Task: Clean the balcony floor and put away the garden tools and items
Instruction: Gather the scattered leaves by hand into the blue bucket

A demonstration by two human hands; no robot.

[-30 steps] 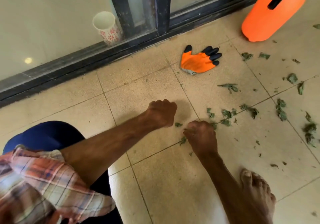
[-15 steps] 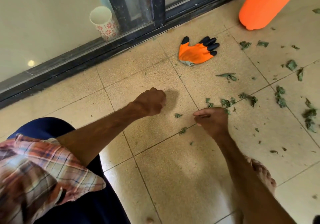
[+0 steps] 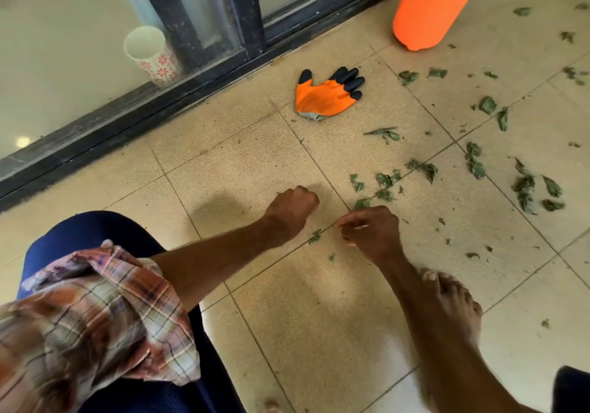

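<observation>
**Hands low over floor, leaf litter to the right**

Left hand (image 3: 292, 208): curled to a tight fist, knuckles up, just above the floor (image 3: 319, 317); contents hidden. Right hand (image 3: 372, 234): fingers curled, thumb and forefinger tips drawn together; cannot tell whether a scrap is pinched. One leaf scrap (image 3: 315, 236) lies on the grout line between the hands. Leaves (image 3: 386, 180) are scattered beyond and right of the right hand. Glove (image 3: 325, 96) lies flat near the door track. Sprayer (image 3: 427, 20) is cut off by the top edge.
</observation>
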